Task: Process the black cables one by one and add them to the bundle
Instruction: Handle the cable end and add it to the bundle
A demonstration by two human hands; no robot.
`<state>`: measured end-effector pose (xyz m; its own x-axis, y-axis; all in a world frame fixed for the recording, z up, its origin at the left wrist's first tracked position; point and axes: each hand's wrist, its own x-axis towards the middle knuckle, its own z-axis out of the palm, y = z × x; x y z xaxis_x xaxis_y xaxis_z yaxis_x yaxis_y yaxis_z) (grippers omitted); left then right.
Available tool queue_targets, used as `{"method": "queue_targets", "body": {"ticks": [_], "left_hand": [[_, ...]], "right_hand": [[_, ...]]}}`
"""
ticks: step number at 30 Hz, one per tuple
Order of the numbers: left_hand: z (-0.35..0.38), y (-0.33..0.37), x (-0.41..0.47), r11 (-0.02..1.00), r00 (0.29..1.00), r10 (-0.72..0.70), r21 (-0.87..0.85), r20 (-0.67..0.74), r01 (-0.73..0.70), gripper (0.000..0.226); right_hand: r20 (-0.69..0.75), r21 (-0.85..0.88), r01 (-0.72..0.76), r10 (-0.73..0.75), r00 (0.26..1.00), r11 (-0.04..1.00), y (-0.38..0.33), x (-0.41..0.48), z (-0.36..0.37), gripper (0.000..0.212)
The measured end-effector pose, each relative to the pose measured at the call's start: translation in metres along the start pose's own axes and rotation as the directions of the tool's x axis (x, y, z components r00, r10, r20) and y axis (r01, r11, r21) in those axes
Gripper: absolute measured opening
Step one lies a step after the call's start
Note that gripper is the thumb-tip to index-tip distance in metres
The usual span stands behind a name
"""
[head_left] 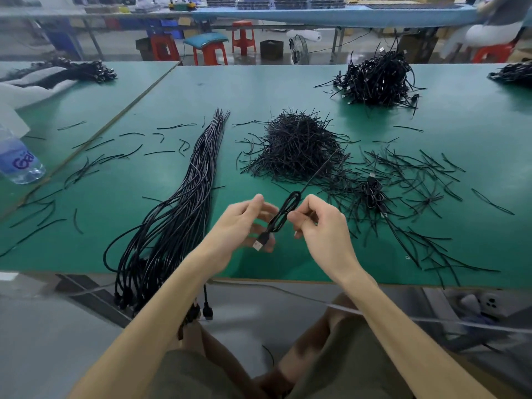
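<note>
table (288,87): green mat that carries all the stock listed below.
bundle (184,197): long, straightened black cables, tied near the far end. It lies left of the hands and its near ends hang over the table edge. We judge it to be the destination.
heap (377,79): coiled black cables at the far right, well apart from the hands. We take it as unprocessed stock.
pile (299,145): black ties between bundle and heap, with loose ties (417,180) spread to its right.
right hand (316,223): thumb and forefinger pinch the cable at mid-coil.
left hand (244,223): fingers lie loosely curled behind the lower coil, thumb raised. Motion blur hides the contact, so we cannot tell whether it grips.
cable (283,214): small figure-eight coil held in the air between both hands, above the near part of the table and right of the bundle.
spare coil (374,188): lies among the loose ties, right of the hands.
tie (319,171): thin strand projecting up and away from the top of the cable.
plug (258,244): metal-tipped, at the lower end of the cable, against the left fingers.
handling: we expect the cable to be light and limp, with some coil memory. The smooth jacket may slip through a loose pinch.
hold: we advise gripping the coil at its waist while the tie comes off. We then take the moulded plug body, not the metal tip, to draw the length straight.
risk: a freed coil can spring open and snag the loose ties.
</note>
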<state>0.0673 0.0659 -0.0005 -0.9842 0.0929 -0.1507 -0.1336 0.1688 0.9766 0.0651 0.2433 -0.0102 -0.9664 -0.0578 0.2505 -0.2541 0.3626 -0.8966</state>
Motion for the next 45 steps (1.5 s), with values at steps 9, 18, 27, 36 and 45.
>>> {"method": "queue_targets", "body": {"ticks": [9, 18, 27, 36, 45], "left_hand": [[-0.013, 0.022, -0.001, 0.610, 0.758, 0.514, 0.450, 0.402, -0.652, 0.077], [-0.007, 0.037, -0.006, 0.583, 0.731, 0.672, 0.524, 0.119, -0.621, 0.009], [0.012, 0.046, -0.006, 0.980, 0.989, 0.149, 0.135, 0.011, -0.149, 0.022], [0.002, 0.041, -0.015, 0.910, 0.907, 0.363, 0.130, 0.213, -0.394, 0.040], [-0.012, 0.039, -0.012, 0.810, 0.915, 0.291, 0.437, 0.280, -0.392, 0.046]], "right_hand": [[0.242, 0.284, -0.122, 0.051, 0.969, 0.951, -0.008, 0.006, -0.004, 0.031], [0.219, 0.571, -0.082, -0.056, 0.974, 0.817, -0.016, 0.006, -0.004, 0.018], [0.035, 0.228, 0.104, -0.115, 0.993, 0.968, -0.011, 0.008, -0.001, 0.030], [-0.014, 0.112, 0.179, -0.179, 0.984, 0.977, -0.009, 0.005, -0.006, 0.024], [-0.008, 0.137, 0.167, -0.167, 0.986, 0.976, -0.009, 0.004, -0.010, 0.026]]}}
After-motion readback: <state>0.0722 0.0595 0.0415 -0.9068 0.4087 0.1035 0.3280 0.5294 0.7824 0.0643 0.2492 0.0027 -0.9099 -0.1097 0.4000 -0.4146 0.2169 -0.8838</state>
